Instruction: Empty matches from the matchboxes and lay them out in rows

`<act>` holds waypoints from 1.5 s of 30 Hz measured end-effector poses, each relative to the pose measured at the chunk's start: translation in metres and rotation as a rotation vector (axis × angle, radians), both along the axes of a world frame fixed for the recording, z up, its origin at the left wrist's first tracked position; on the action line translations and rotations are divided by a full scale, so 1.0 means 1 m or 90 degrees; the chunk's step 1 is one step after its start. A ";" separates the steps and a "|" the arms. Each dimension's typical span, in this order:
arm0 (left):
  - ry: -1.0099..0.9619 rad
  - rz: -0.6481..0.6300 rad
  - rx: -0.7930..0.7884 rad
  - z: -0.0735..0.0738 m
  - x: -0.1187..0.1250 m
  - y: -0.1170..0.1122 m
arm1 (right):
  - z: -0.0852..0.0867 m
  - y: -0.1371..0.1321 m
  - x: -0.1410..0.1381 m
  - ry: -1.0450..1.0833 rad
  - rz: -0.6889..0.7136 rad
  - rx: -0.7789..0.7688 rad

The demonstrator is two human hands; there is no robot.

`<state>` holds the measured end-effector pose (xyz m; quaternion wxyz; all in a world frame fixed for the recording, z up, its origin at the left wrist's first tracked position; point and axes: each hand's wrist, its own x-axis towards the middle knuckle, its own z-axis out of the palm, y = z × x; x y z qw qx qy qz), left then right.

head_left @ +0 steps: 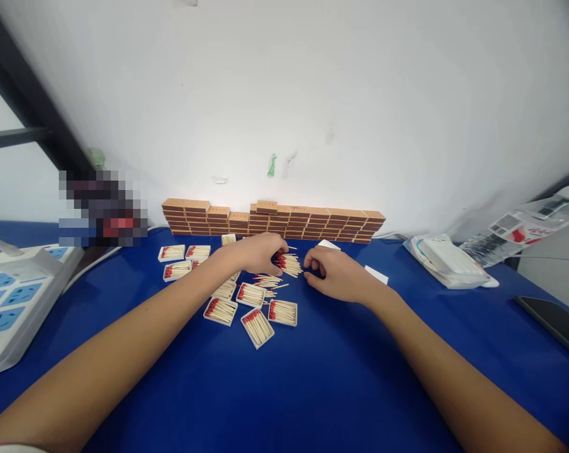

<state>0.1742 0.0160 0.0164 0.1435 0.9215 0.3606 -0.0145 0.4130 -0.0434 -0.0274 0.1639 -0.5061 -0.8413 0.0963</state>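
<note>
My left hand (262, 254) curls its thumb and fingers around the red-headed end of a bunch of matches (291, 267). To the right, my right hand (335, 274) is bent towards the plain ends of that bunch, a gap showing between its thumb and fingers and nothing seen in them. Loose matches (267, 282) lie below the bunch. Several white matchbox trays filled with matches, such as one tray (282, 312) and another tray (257, 326), spread to the left and in front. My left forearm hides some of them.
A row of stacked brown matchboxes (313, 221) lines the wall. White pieces (376, 275) lie behind my right hand. On the right are a tissue pack (449, 261), a plastic bottle (515, 229) and a phone (553, 324); a power strip (17, 296) is at left.
</note>
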 end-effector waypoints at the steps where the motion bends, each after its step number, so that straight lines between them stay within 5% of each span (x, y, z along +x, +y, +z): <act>1: 0.000 0.000 0.000 0.000 0.000 0.001 | 0.000 0.000 0.000 0.001 0.002 -0.004; 13: -0.021 -0.014 -0.002 -0.002 0.002 -0.001 | -0.008 0.005 -0.007 0.044 0.032 0.010; 25: -0.074 0.025 0.012 0.009 -0.015 0.012 | -0.024 0.052 -0.015 0.054 -0.080 0.133; 37: -0.095 0.031 0.053 0.016 -0.022 0.013 | -0.032 0.053 -0.014 0.011 -0.096 0.142; 45: -0.053 0.014 0.088 -0.011 -0.012 0.020 | -0.030 0.055 -0.016 0.060 -0.036 0.135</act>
